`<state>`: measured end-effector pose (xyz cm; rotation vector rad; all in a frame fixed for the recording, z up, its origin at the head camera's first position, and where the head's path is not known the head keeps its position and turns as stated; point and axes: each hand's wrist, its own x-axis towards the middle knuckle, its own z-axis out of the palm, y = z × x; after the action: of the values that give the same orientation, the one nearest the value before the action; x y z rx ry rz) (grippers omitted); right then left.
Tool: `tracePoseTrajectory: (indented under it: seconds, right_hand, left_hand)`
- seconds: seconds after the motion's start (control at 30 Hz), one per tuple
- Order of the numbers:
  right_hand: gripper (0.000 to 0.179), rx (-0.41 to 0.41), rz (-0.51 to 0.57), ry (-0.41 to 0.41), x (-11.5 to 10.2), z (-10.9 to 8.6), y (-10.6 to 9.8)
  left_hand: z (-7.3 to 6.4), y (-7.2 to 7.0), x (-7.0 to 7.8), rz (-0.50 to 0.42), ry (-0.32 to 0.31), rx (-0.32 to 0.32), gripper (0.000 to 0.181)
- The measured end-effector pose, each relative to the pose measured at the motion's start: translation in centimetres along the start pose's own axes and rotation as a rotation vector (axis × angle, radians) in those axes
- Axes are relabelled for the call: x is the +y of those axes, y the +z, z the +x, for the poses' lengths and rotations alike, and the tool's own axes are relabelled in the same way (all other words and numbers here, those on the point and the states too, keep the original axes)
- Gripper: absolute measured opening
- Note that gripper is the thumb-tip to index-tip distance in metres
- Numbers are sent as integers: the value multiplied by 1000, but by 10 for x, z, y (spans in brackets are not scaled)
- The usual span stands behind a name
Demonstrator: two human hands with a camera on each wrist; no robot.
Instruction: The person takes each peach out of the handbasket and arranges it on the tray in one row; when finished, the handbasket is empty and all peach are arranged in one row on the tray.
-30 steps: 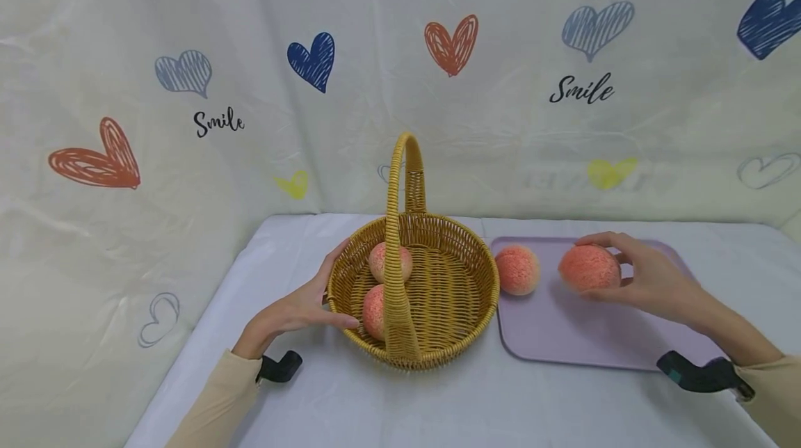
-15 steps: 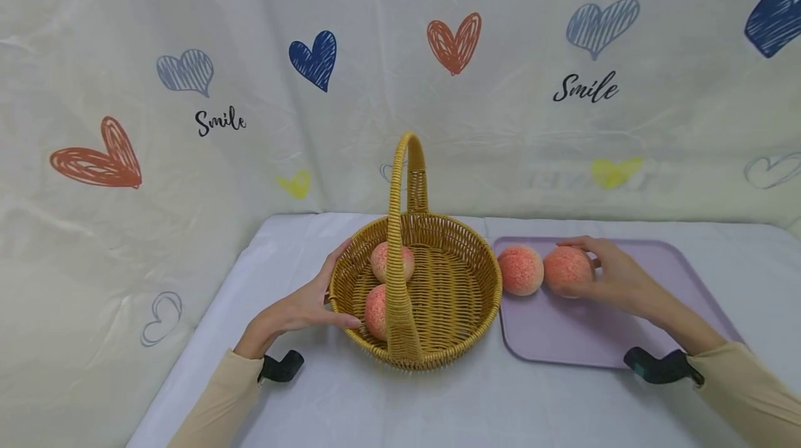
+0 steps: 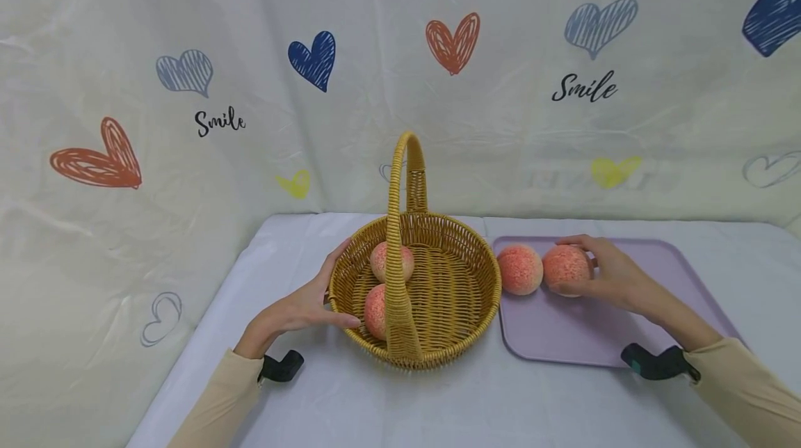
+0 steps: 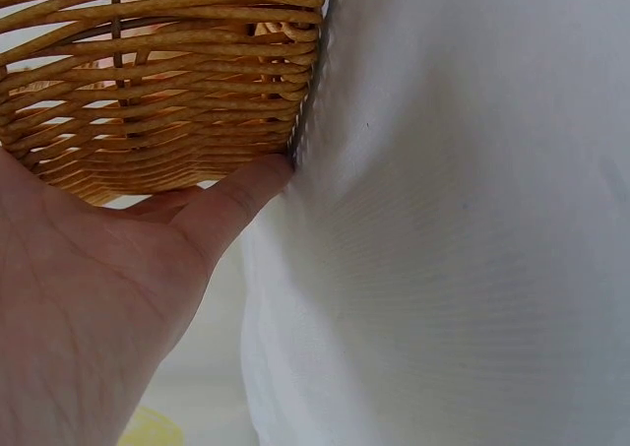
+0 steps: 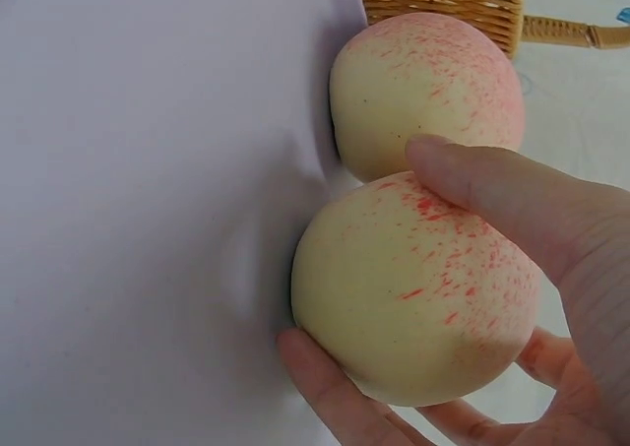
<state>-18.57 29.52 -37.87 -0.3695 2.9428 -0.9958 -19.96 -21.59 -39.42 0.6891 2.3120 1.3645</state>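
My left hand rests against the left side of a round wicker basket, thumb and fingers spread along its outer wall. The left wrist view shows straight fingers touching the weave low down. Inside the basket lie two pink peaches, one farther back and one nearer, each partly behind the tall handle. My right hand holds a peach on the lilac tray, thumb and fingers around its sides. Close beside that is another peach, at the tray's left end.
Basket and tray stand side by side on a white-covered table; the basket's rim nearly meets the tray's left edge. Behind the table hangs a white curtain printed with hearts and "Smile". The handle arches high over the basket.
My right hand has moved left with its peach, from above the middle of the tray to beside the other peach, and has hardly moved since. The left hand and basket keep their place.
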Motion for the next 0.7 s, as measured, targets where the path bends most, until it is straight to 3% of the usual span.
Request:
tracePoseTrajectory:
  seconds: [0.23, 0.37, 0.57, 0.7]
  right_hand:
    - [78, 14, -37, -71, -1, 0, -7]
    - [77, 57, -72, -122, -14, -2, -11]
    - [73, 121, -44, -194, -64, -6, -7]
    - [65, 142, 19, -331, -103, -7, 8]
  left_hand:
    - [0, 0, -1, 1, 2, 4, 136]
    - [-1, 0, -1, -2, 1, 2, 134]
    - [-1, 0, -1, -5, -1, -1, 133]
    - [0, 0, -1, -2, 1, -1, 133]
